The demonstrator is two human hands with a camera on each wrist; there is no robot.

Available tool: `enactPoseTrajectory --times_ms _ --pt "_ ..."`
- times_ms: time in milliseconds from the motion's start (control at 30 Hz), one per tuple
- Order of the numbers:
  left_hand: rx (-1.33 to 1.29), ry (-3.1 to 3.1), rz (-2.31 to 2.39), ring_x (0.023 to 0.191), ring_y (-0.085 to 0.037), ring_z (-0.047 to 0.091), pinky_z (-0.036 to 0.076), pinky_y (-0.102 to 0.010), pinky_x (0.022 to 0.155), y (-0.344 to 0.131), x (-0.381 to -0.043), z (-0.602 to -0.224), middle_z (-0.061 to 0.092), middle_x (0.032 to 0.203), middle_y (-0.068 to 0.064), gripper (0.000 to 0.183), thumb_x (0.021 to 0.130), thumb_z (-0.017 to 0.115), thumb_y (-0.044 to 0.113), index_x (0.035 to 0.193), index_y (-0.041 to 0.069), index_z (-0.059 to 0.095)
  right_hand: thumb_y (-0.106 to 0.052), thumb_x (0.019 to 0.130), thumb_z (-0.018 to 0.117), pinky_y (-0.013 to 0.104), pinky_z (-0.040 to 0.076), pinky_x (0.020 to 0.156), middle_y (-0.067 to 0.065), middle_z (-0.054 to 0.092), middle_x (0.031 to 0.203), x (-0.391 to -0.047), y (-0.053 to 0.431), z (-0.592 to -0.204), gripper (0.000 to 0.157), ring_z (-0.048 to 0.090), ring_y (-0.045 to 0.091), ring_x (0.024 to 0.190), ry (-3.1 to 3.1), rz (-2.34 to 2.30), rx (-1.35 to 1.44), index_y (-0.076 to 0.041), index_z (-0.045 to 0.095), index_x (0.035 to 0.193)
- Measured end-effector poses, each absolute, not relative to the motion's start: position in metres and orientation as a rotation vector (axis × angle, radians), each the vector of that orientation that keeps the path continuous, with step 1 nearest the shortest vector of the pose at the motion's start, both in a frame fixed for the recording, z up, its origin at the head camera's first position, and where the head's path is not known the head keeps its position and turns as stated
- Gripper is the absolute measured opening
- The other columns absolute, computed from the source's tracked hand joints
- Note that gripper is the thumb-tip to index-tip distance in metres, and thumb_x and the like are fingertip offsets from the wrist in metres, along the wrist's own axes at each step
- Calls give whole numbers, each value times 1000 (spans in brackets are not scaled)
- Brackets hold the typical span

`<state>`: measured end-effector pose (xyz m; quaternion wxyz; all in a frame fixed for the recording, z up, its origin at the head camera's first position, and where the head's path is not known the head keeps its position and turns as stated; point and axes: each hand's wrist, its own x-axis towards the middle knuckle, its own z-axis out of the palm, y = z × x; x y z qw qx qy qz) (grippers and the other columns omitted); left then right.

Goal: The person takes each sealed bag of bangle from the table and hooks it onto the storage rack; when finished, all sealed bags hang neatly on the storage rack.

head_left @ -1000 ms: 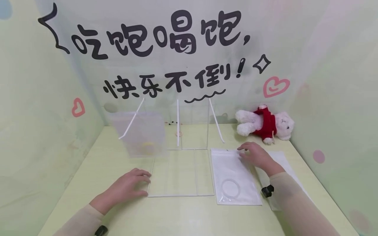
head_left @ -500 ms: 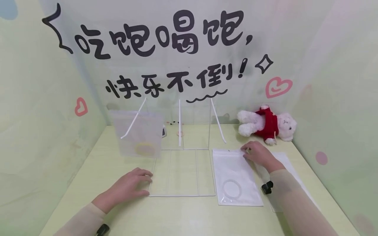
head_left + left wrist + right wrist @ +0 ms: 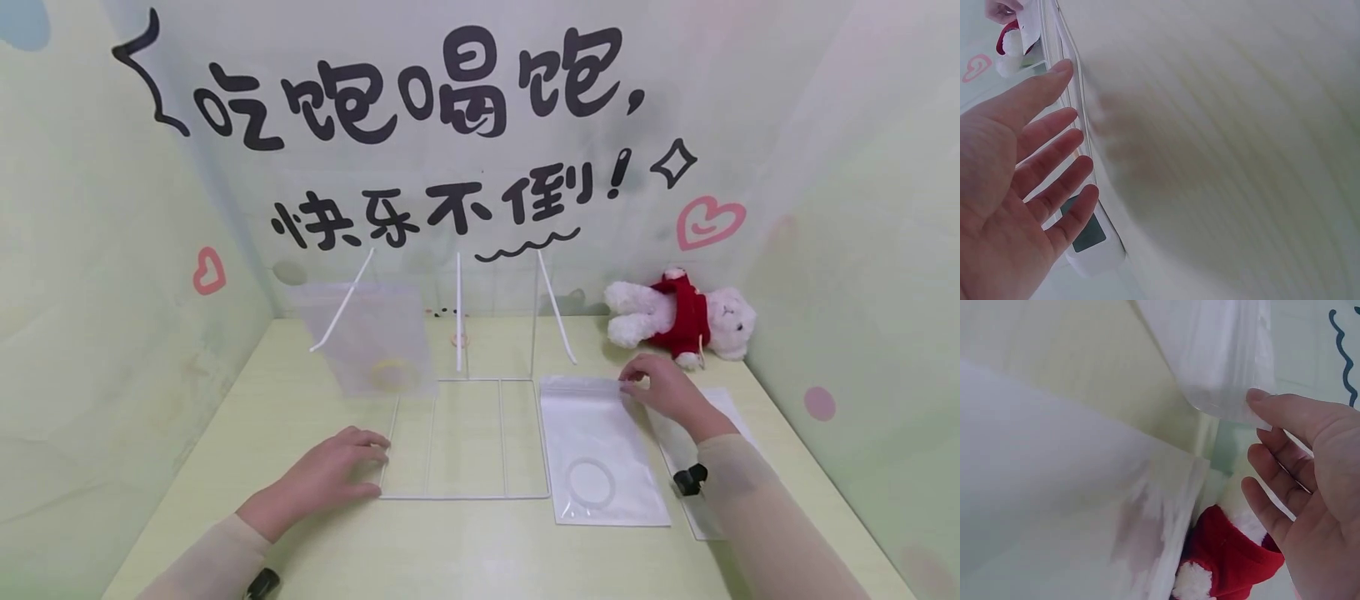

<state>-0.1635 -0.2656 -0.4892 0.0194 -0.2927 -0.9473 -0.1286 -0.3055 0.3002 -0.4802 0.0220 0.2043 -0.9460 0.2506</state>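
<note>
In the head view, a white wire display rack [image 3: 465,498] with several angled prongs stands on the table. My left hand [image 3: 322,471] lies at the rack base's left edge, fingertips at the wire. Its fingers [image 3: 1054,156] are extended and slightly spread in the left wrist view. My right hand [image 3: 667,396] pinches the top right corner of a white zip-lock bag [image 3: 592,425] between thumb and forefinger; a ring outline shows near the bag's bottom. In the right wrist view, that corner [image 3: 1229,394] is raised. A translucent bag [image 3: 360,333] with something yellow inside hangs at the left prong.
Another white bag [image 3: 690,492] lies partly under my right forearm. Behind it, a white plush bear [image 3: 682,312] in red clothing lies on its side by the back wall. A white device with a dark screen [image 3: 1088,231] shows beyond my left fingers.
My right thumb and forefinger have come together on the zip-lock bag's corner. The hanging bag sways. My left hand stays by the rack while the head view shifts slightly.
</note>
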Motion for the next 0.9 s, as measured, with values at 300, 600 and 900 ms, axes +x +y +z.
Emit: enactPoseTrajectory --times_ms 300,600,900 --pt "-886 -2971 -391 124 -28 62 56 -50 103 -264 -163 -488 68 134 -1 40 79 88 32 114 16 77 -10 91 79 44 58 80 -5 71 89 -280 291 -468 10 62 15 86 -2822 824 619 -18 75 96" --pt "-887 -2956 -378 123 -28 62 57 -49 102 -263 -162 -484 69 133 -2 40 79 87 31 114 15 77 -1 84 83 15 53 77 -7 71 89 -251 272 -445 22 61 7 84 -2536 791 770 -15 74 98" --pt "-882 -2959 -388 124 -28 62 56 -50 103 -264 -163 -487 68 134 -1 40 79 88 31 115 16 77 4 77 86 8 48 83 -5 71 90 -235 256 -420 28 63 12 84 -2362 775 871 -13 74 96"
